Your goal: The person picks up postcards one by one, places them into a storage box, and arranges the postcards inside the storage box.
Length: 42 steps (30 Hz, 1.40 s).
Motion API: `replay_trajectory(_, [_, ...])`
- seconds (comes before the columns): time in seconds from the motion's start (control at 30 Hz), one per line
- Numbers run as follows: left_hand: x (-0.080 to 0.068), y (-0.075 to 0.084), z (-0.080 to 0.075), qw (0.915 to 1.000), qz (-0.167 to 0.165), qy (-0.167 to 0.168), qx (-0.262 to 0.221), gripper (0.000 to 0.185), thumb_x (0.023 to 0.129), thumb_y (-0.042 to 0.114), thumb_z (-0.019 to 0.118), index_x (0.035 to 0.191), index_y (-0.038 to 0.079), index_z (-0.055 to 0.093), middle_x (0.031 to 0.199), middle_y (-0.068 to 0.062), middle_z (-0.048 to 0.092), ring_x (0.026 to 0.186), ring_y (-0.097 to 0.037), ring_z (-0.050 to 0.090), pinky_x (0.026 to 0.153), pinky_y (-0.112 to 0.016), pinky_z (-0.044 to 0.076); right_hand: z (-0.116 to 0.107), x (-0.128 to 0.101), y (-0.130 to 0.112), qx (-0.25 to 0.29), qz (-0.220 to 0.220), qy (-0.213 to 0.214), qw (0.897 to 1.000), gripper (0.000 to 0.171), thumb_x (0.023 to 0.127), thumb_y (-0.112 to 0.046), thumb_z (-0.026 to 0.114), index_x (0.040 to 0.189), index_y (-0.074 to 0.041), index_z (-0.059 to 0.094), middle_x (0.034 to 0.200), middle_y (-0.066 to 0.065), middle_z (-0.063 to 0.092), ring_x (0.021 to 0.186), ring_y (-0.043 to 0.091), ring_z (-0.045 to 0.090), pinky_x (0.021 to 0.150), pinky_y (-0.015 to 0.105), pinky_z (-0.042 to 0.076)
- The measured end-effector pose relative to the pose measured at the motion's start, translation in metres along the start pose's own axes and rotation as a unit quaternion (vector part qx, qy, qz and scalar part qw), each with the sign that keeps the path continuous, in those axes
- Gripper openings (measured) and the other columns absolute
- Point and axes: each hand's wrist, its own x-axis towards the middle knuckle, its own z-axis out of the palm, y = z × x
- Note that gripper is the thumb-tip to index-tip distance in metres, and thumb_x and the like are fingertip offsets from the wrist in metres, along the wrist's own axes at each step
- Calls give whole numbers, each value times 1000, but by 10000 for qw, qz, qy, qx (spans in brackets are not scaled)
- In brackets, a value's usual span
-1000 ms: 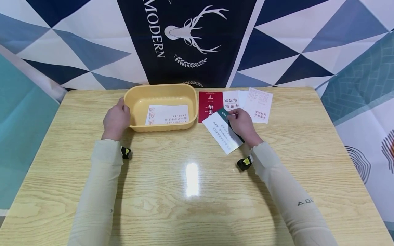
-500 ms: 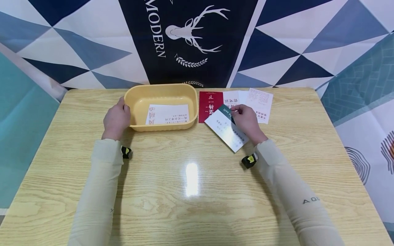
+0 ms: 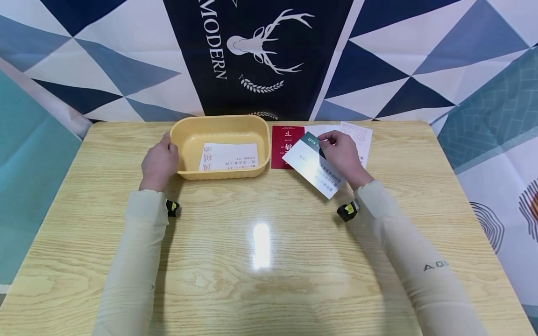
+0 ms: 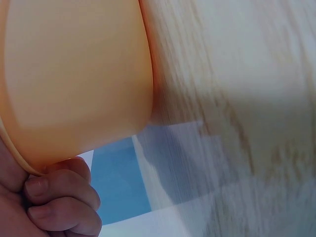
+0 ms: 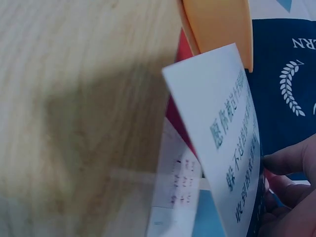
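Glossy paper, white with a dark green band at one end: that is the card (image 3: pixel 313 164) the right hand (image 3: pixel 344 156) holds, tilted and lifted off the tabletop (image 3: pixel 260 261). The fingers (image 3: pixel 332 138) pinch it at its far green end, thumb on one face and the rest behind, so most of the sheet hangs free toward the person. It looks thin and very light, stiff enough to hold its own plane but likely to flex or crease if squeezed mid-sheet. Its sheen suggests a slick surface, so a pinch near an edge or corner, as here, seems the surest hold. The right wrist view shows the printed face of the card (image 5: pixel 232 143) close up, with the hand's fingers (image 5: pixel 289 160) at its edge.

Just beneath and beyond those fingers lie more cards flat on the tabletop: a red card (image 3: pixel 283 145) to their left and a white card with pink print (image 3: pixel 360 137) to their right, partly covered by the hand.

Further left sits a yellow plastic tub (image 3: pixel 222 122) with one white card (image 3: pixel 229 156) lying flat inside. The left hand (image 3: pixel 159 161) grips the tub's left rim, and the left wrist view shows its fingers (image 4: pixel 59 190) curled under the rim of the tub (image 4: pixel 74 79).

Behind it all hangs a patterned backdrop (image 3: pixel 260 51) with a stag's head.
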Motion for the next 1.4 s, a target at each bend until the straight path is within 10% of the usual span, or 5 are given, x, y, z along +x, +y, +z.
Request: replay_trajectory(1.4, [-1,2,-2,10000,-9,-20,-36,52,100,26,20,150,10,22,120,-29,56,98,-43,57,75,-52,45,8,22,-77,-445,-1168,-556,9906,25,95,-18,47,113,-11,63,110,7,57,94,22,47,82,30,37])
